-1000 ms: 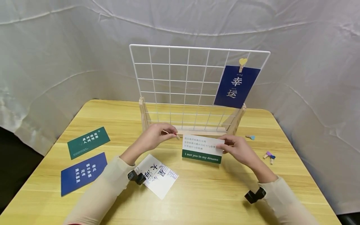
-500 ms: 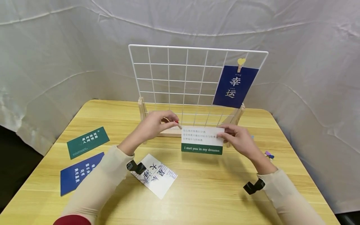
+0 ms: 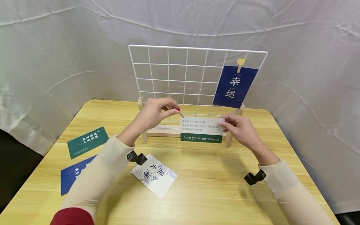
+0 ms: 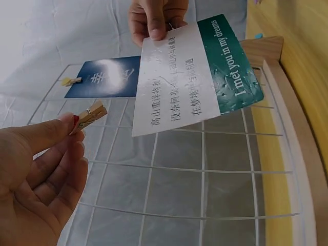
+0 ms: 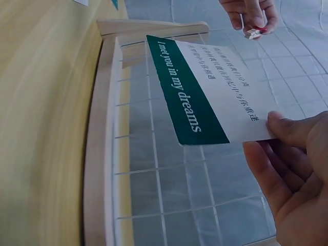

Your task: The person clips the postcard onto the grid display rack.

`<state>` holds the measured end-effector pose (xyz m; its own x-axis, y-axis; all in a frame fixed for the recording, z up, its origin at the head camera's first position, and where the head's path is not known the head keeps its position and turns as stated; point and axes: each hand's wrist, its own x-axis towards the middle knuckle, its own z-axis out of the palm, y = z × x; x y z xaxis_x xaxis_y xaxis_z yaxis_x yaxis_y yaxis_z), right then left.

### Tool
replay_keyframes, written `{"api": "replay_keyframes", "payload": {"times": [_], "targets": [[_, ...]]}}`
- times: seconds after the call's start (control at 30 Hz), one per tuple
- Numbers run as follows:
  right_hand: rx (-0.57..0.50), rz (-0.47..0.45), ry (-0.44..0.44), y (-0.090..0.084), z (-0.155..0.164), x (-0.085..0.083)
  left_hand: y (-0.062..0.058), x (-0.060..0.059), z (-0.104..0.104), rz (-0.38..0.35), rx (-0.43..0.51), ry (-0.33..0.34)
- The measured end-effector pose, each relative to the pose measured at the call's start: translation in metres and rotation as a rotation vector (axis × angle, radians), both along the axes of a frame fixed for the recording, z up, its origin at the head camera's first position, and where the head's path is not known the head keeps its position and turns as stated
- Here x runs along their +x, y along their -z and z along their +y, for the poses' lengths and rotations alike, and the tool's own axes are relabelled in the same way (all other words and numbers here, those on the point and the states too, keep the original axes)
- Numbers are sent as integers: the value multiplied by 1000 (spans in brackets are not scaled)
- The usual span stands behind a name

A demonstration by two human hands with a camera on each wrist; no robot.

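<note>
Step in hand: presenting a card to the grid for clipping.

Your right hand [image 3: 239, 129] pinches the card [image 3: 202, 129] by its right edge, thumb on the printed face and fingers behind. The card hangs in the air in front of the lower part of the wire grid [image 3: 168, 78], long side level, green band at the bottom. From the wrist views it appears close to the wires, but whether it touches them cannot be told.

Your left hand [image 3: 153, 114] pinches a small wooden clip [image 3: 180, 114] between thumb and forefinger. The clip tip sits just beside the card's upper left corner and is not yet on it. In the left wrist view the clip [image 4: 89, 116] looks closed.

A blue card [image 3: 234, 86] already hangs at the grid's upper right from a yellow clip [image 3: 240, 64].

Next move, as a judgement:
1. Lay the card's top edge against a horizontal wire and keep it level.
2. Squeeze the clip tail to spread its mouth.
3. Seat the mouth over both wire and card edge, then release.
4. Keep your right-hand pinch until the clip bites; a one-corner grip may let the card swing.
</note>
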<state>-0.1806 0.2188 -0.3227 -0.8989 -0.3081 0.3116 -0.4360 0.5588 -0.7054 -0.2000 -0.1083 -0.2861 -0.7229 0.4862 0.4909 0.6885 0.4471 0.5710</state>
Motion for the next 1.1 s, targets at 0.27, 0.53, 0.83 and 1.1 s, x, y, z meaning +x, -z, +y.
{"api": "replay_keyframes", "payload": {"times": [0.27,0.53,0.83,1.1], "targets": [[-28,68,40,-13,-4,-6,-15,-3,4,30,-34,-17],[-73,123,69,-27,-9,-10,-32,-8,8,42,11,2],[-123,157,94,-39,-14,-17,-48,-16,13,94,12,-7],[-126,185,131,-52,-19,-23,-61,-21,18,105,47,-6]]}}
